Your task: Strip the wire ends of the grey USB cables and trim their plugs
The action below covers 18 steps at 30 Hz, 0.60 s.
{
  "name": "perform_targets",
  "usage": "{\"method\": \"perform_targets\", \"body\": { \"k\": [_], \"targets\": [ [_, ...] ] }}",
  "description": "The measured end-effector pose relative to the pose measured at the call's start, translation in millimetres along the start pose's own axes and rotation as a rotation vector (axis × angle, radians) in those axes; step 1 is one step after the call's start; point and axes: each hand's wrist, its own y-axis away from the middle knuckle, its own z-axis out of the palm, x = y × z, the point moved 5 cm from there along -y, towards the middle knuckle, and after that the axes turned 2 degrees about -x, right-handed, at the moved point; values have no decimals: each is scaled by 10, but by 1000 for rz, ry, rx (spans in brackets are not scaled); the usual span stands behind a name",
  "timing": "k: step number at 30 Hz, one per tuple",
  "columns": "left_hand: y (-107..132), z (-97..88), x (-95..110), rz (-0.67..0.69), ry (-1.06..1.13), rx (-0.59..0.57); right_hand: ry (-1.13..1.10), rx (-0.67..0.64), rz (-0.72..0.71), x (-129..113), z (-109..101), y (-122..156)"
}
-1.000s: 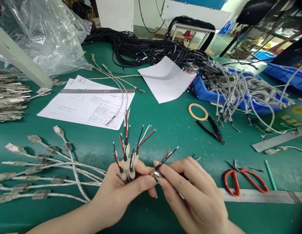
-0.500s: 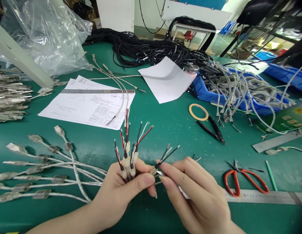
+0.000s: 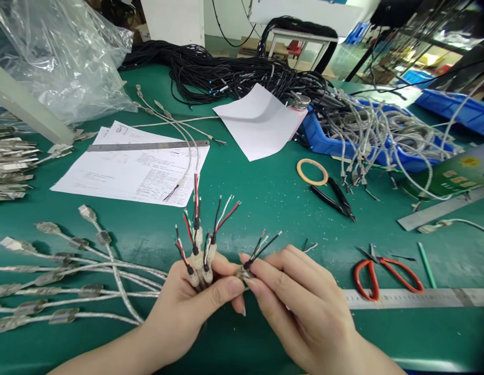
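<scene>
My left hand [image 3: 189,310] is closed around several clear-jacketed USB cables [image 3: 197,258], whose split black, red, white and green wire ends fan upward. Their USB plugs [image 3: 18,245] and dark beads spread out on the table to the left. Between my left thumb and index finger sits the end of one more cable [image 3: 244,272], its thin wires pointing up and right. The fingertips of my right hand [image 3: 308,299] pinch that same end from the other side. Another wire end [image 3: 309,247] shows just behind my right hand; where its cable runs is hidden.
Red-handled pliers [image 3: 386,271] and a steel ruler [image 3: 406,298] lie at right. Black cutters [image 3: 338,200] and a tape roll [image 3: 312,172] lie farther back. A blue bin [image 3: 318,138] holds grey cables. Printed sheets [image 3: 121,179] and black cables [image 3: 195,67] are behind.
My right fingers have closed in on the single cable end, and the pale sliver seen there earlier is now mostly covered. The whole view has shifted slightly; the left hand keeps its bundle.
</scene>
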Motion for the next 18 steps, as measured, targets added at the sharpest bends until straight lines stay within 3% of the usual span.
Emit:
{"method": "perform_targets", "body": {
  "k": [18],
  "targets": [
    [22,11,-8,9,11,42,92,64,-2,-6,34,46]
  ]
}}
